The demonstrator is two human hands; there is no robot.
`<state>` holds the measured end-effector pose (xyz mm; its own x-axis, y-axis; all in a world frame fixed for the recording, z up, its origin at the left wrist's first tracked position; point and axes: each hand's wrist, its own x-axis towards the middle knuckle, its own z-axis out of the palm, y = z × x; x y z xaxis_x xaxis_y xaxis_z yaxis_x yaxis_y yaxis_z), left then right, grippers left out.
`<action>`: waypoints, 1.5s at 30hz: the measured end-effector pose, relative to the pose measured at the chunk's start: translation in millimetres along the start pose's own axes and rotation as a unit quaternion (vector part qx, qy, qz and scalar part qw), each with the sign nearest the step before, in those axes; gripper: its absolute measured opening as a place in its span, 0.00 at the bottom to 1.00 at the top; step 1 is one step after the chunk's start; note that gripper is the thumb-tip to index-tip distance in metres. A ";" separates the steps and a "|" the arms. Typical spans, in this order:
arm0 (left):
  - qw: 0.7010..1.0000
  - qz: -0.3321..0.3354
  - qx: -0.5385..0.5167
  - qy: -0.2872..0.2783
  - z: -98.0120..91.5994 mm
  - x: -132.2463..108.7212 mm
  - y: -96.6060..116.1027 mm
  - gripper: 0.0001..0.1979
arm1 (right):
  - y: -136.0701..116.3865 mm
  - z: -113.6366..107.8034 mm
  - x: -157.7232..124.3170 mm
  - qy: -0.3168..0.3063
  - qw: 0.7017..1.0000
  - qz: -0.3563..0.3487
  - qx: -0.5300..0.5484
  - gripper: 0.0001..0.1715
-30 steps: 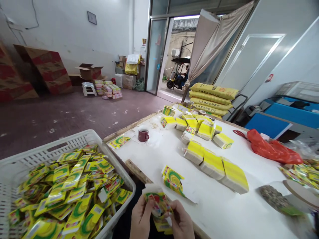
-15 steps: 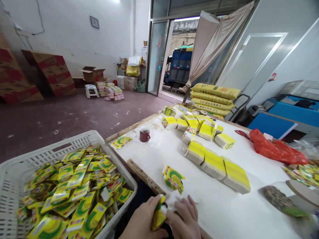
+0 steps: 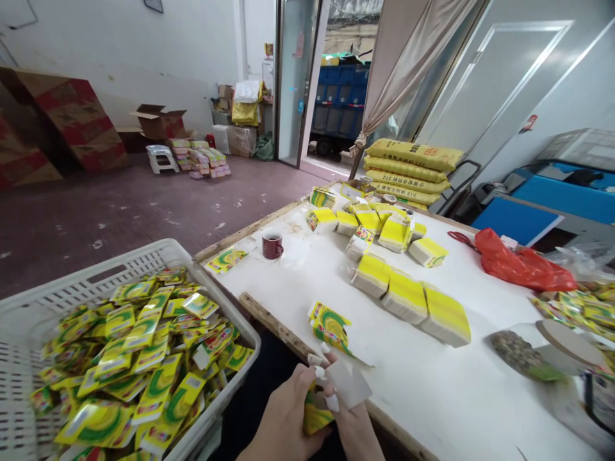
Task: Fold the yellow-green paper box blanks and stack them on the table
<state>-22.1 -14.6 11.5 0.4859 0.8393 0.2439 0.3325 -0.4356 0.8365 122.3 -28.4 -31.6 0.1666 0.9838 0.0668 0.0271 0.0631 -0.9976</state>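
Observation:
Near the table's front edge, my left hand (image 3: pixel 288 406) is closed around a small yellow and green printed carton (image 3: pixel 317 410). Against it, my right hand (image 3: pixel 355 426) pinches a plain whitish card piece (image 3: pixel 350 382); whether this is part of the carton I cannot tell. White coverings show on some fingertips. Just beyond my hands, a flat printed carton (image 3: pixel 329 325) lies on the white table (image 3: pixel 288 307). To my left stands a white plastic basket (image 3: pixel 168 253), heaped with flat yellow cartons (image 3: pixel 144 333).
Blocks of stacked yellow-edged cards (image 3: pixel 406 294) stand mid-table, with more behind. A dark red mug (image 3: pixel 272 244) sits at the left. At the right are a red plastic bag (image 3: pixel 521 262) and a clear jar (image 3: pixel 521 352). A wooden strip (image 3: pixel 273 326) edges the table.
The view has tipped down and shifted slightly right. My right hand has turned, and the whitish card now stands out from its fingers. The left hand keeps its hold on the carton.

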 end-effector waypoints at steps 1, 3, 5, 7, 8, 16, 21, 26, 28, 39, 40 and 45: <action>1.000 0.001 0.004 -0.002 -2.5 0.6 0.8 0.31 | -4.4 -1.5 -6.7 -0.003 1.000 -0.018 -0.003 0.46; 1.000 0.011 -0.002 -0.011 -5.2 1.5 1.9 0.34 | -13.6 -6.4 -18.8 -0.029 0.998 -0.038 -0.037 0.46; 0.999 0.024 -0.021 -0.014 -4.4 1.7 2.8 0.37 | -21.8 -12.3 -26.2 -0.071 0.992 -0.042 -0.094 0.44; 0.999 0.030 -0.037 0.006 -1.9 1.0 3.8 0.36 | -27.2 -16.2 -28.2 -0.099 0.986 -0.039 -0.125 0.42; 0.999 0.030 -0.042 0.018 -1.1 0.6 4.4 0.34 | -28.5 -16.7 -27.7 -0.103 0.986 -0.037 -0.126 0.41; 0.999 -0.018 -0.005 -0.037 -15.1 3.7 12.1 0.29 | -27.3 -10.7 -26.2 -0.114 0.993 0.029 -0.019 0.38; 0.998 -0.023 -0.028 -0.044 -9.1 4.3 4.8 0.33 | -25.5 -20.7 -19.4 -0.110 0.993 0.029 -0.034 0.36; 0.996 -0.048 -0.055 -0.055 9.0 1.9 -28.3 0.34 | -8.4 -9.8 -15.6 -0.083 0.992 -0.052 -0.076 0.36; 0.997 -0.047 -0.057 -0.030 16.4 1.4 -40.3 0.31 | -1.8 -0.1 -17.5 -0.056 0.987 -0.097 -0.116 0.33; 0.995 -0.075 0.047 0.048 -17.0 1.0 -16.7 0.26 | 24.2 -25.7 -13.2 -0.076 0.964 -0.143 -0.209 0.34; 0.995 -0.073 0.055 0.045 -22.0 1.9 -14.3 0.25 | 19.8 -27.1 -12.7 -0.104 0.960 -0.145 -0.215 0.35; 0.995 -0.088 0.041 -0.013 -38.0 7.4 -3.7 0.35 | -41.1 -35.0 -3.6 -0.206 0.938 -0.095 -0.264 0.17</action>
<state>-50.5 5.6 28.9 0.4338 0.8971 0.0835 0.4795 -0.3083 0.8216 155.1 -40.5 9.8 -0.2826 0.9513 0.1232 0.5191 0.2597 -0.8143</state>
